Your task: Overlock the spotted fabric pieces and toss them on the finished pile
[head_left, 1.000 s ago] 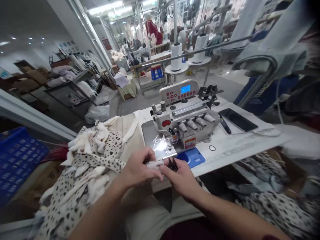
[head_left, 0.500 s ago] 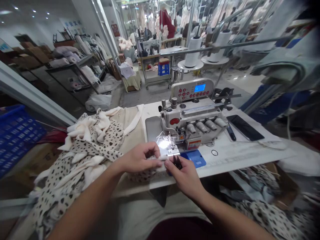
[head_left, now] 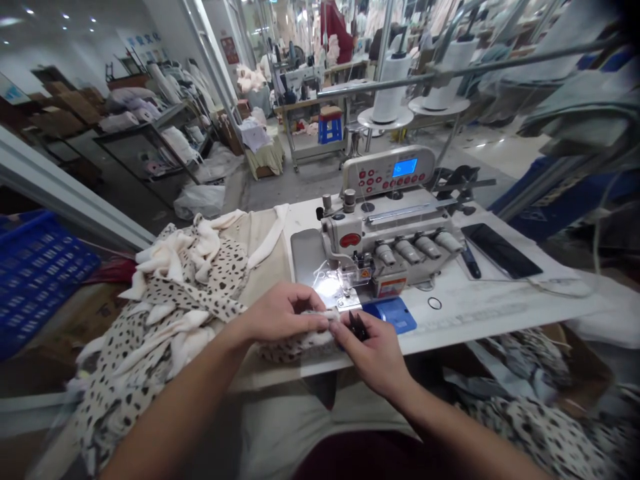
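Note:
My left hand (head_left: 285, 312) pinches the edge of a spotted cream fabric piece (head_left: 285, 349) in front of the machine. Thumb and fingers of my right hand (head_left: 373, 347) close on the same edge, close to my left fingertips. Black thread snips (head_left: 357, 327) are tucked in my right palm, blades pointing up. Just beyond both hands is the lit needle area of a white overlock sewing machine (head_left: 350, 238). A blue plate (head_left: 400, 315) lies at its base, right of my hands. My fingers hide part of the fabric edge.
A heap of spotted and cream fabric (head_left: 175, 287) covers the table's left side. On the right lie a black phone (head_left: 501, 251), a dark pen-like tool (head_left: 471, 260) and a black ring (head_left: 435, 303). A blue basket (head_left: 45, 273) stands far left; thread cones (head_left: 393, 87) rise behind.
My fingertips have drawn slightly closer together along the fabric edge. Both hands keep their hold, and the snips stay in my right palm. The view has shifted a little.

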Motion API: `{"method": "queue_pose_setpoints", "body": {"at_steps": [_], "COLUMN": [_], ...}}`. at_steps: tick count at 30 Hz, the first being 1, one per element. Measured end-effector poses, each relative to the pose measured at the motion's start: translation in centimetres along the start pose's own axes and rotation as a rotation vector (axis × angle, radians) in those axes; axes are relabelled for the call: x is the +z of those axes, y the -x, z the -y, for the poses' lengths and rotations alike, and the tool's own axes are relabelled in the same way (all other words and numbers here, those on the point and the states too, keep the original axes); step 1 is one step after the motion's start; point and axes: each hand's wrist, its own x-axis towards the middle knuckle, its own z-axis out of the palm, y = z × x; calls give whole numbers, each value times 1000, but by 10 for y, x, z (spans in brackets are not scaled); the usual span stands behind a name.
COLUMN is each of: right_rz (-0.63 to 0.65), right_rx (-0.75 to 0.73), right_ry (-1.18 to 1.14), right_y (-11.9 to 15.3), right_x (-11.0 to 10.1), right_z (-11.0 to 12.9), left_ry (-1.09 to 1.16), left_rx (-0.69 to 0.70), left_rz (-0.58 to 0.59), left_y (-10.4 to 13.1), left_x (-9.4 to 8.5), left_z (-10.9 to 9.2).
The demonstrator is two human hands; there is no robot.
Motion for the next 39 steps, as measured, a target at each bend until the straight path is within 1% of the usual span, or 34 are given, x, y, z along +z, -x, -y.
{"method": "queue_pose_setpoints", "body": {"at_steps": [3,7,9,11,14,17,19,20,23,26,29,32,36,39], "right_rz": [17,93,109,110,74,12,-25,-43,-83,-91,-92,-91,-79,-93], "right_rx": [21,46,56,54,45,38,18,7,-15,-29,-38,-44,-48,-38], "right_ry": [-47,-156,-167,-148,-108,-70,-49,-44,-49,-64,-66,-37,-13,-1], "right_y": [0,-1,-2,-1,0,-3,-9,-12,-20,-23,-21,-16,-10,-5], "right_x": [-1,-1,-2,-1,-1,-2,-3,-3,-3,-2,0,2,3,3], "right_z": [-2,-1,-1,0,6,17,25,29,38,40,38,32,22,12], "left_ry": [20,-27,-64,-71,40,155,117,74,-20,-17,57,87,-129,-241], "left_rx": [-12,26,32,9,-12,0,1,3,6,-12,11,25,-1,32], "left_rz": [-79,-166,-179,-185,-152,-41,32,50,33,29,40,20,-105,-154], "left_y": [-1,0,0,1,2,3,4,4,4,3,1,-1,1,2], "left_x": [4,7,9,10,9,-2,-14,-20,-38,-45,-37,-21,-3,5], "left_z": [-1,-4,-5,-5,-4,-7,-14,-18,-31,-39,-38,-32,-27,-26]}}
